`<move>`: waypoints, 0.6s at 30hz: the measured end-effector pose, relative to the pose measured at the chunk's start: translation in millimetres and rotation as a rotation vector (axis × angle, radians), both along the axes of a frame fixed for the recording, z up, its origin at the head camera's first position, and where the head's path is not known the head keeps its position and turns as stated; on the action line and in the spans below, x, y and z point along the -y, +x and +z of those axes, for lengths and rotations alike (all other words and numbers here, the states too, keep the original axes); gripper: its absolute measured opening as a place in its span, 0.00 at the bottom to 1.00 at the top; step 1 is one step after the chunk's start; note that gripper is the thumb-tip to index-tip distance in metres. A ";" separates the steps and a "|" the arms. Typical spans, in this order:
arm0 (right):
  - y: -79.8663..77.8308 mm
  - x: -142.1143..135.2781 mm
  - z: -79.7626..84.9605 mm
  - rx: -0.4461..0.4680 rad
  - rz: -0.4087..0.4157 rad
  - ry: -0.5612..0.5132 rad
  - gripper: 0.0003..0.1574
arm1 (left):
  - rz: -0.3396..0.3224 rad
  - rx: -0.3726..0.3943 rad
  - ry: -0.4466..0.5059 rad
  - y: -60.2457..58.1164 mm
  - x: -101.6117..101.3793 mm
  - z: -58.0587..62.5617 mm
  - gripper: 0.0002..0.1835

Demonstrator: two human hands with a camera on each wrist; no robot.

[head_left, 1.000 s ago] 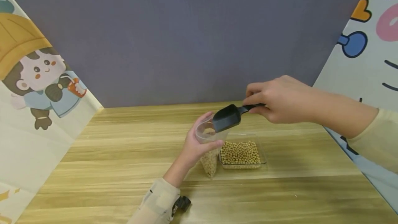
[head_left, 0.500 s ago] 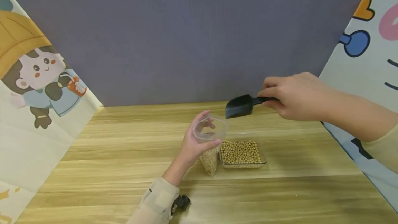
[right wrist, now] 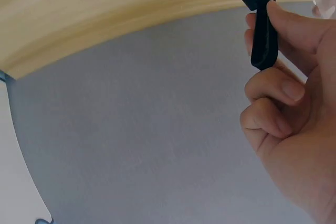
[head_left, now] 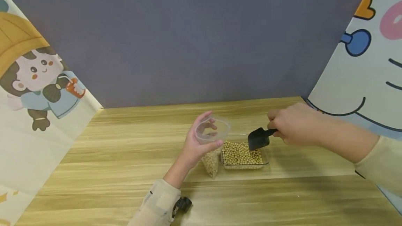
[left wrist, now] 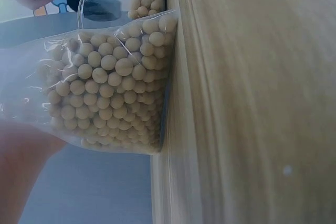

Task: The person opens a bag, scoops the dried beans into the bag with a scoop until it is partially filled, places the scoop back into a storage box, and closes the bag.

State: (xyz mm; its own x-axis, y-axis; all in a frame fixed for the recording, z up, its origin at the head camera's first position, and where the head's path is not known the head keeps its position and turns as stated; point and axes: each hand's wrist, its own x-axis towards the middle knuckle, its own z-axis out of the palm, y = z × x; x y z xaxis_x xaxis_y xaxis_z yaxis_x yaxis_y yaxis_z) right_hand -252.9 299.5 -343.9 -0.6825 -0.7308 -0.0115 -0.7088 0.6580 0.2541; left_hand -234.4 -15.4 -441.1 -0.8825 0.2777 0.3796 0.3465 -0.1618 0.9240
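Observation:
My left hand (head_left: 192,147) holds a clear plastic bag (head_left: 211,163) around its upper part, with thumb and fingers spreading the mouth wide. The left wrist view shows the bag (left wrist: 105,90) standing on the table, its lower part full of round, pale yellow soybeans. My right hand (head_left: 293,125) pinches the handle of a small black scoop (head_left: 259,138) between thumb and fingers, as the right wrist view also shows. The scoop's tip overlaps the soybeans (head_left: 240,154) in a clear rectangular container (head_left: 245,166), just right of the bag.
A wood-grain table (head_left: 110,170) carries everything. Behind it rises a grey panel (head_left: 201,37). Cartoon-printed panels flank it at the left (head_left: 37,156) and right (head_left: 342,79). A small black device (head_left: 182,205) sits at the left wrist.
The scoop has been tipped over the bag's mouth, then drawn off to the right, and is now lowered over the container of soybeans. My left hand and the bag stay almost still.

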 end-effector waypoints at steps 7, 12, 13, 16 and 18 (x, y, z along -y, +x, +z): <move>3.6 8.9 -8.2 0.042 -0.025 0.047 0.08 | 0.018 0.000 -0.014 1.4 1.5 0.8 0.50; 4.3 9.8 -16.9 0.079 -0.014 0.019 0.07 | 0.022 0.010 -0.009 2.0 0.8 0.7 0.50; 4.1 8.9 -19.8 0.079 -0.009 0.004 0.07 | 0.020 0.011 -0.006 1.9 0.4 0.7 0.50; 2.2 3.0 -31.0 0.063 0.012 -0.047 0.06 | 0.015 0.011 -0.001 1.4 -0.6 0.7 0.50; 1.7 -1.2 -39.1 0.042 0.026 -0.082 0.07 | 0.011 0.010 0.002 0.9 -1.1 0.5 0.50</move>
State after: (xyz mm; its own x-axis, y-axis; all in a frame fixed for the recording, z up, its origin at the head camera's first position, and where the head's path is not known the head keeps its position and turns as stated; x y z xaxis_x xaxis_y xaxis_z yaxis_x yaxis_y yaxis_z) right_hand -251.3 300.8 -383.1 -0.6636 -0.7478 0.0205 -0.7348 0.6567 0.1698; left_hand -233.5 -14.3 -440.6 -0.8893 0.2671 0.3712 0.3389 -0.1600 0.9271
